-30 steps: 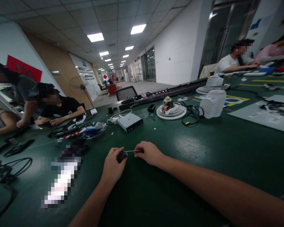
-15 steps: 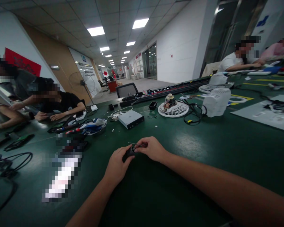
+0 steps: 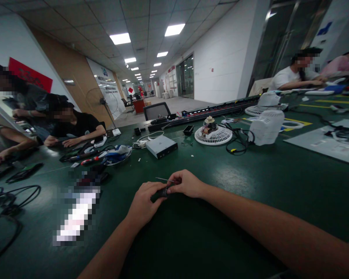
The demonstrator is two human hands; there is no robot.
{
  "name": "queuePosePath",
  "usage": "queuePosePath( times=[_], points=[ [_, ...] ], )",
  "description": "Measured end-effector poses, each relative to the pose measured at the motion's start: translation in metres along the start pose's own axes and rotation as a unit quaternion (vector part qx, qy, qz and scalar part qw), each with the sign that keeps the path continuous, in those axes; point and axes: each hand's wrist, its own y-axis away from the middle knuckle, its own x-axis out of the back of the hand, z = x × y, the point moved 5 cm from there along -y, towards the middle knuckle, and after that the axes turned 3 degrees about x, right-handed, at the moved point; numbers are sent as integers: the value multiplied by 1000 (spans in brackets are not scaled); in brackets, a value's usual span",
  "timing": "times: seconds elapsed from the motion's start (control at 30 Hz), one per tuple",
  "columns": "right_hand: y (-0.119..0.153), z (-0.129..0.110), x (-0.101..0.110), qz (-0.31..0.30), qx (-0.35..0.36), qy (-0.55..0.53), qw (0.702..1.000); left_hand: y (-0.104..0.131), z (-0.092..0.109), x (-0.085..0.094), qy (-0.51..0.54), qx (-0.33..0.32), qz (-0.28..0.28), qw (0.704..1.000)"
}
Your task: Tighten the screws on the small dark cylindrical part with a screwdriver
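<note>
My left hand (image 3: 145, 201) is closed around a small dark cylindrical part (image 3: 160, 193), whose exact kind I cannot make out. My right hand (image 3: 187, 183) pinches a thin metal rod (image 3: 164, 179), like a slim screwdriver shaft, that points left above the part. The right thumb and fingers touch the right end of the dark part. Both hands meet over the green table (image 3: 186, 228). Beyond them sits a grey disc drive (image 3: 162, 146) with a black front.
A white fan grille with its motor (image 3: 213, 135), a white plastic housing (image 3: 267, 128) and a black cable (image 3: 240, 141) lie beyond my right hand. Tools and a blue cloth (image 3: 118, 154) are at the left. Co-workers (image 3: 75, 128) sit around the table.
The right hand has turned slightly and its fingers now press nearer the dark part's end. The rod has tilted, its tip shifting left. The left hand keeps its hold.
</note>
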Motion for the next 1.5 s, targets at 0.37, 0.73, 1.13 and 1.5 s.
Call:
queuePosePath(
  times=[0.37, 0.73, 1.13, 1.5],
  points=[
    [2, -8, 1, 53, 40, 6, 998, 1, -5, 0, -15, 45, 28, 998],
    [4, -9, 3, 22, 50, 95, 994, 1, -7, -1, -20, 49, 18, 998],
    [0, 0, 2, 1, 10, 20, 1000, 1, -5, -1, 21, 22, 28, 999],
    [9, -16, -1, 10, 99, 182, 978, 3, -2, -1, 17, 20, 24, 999]
  ],
)
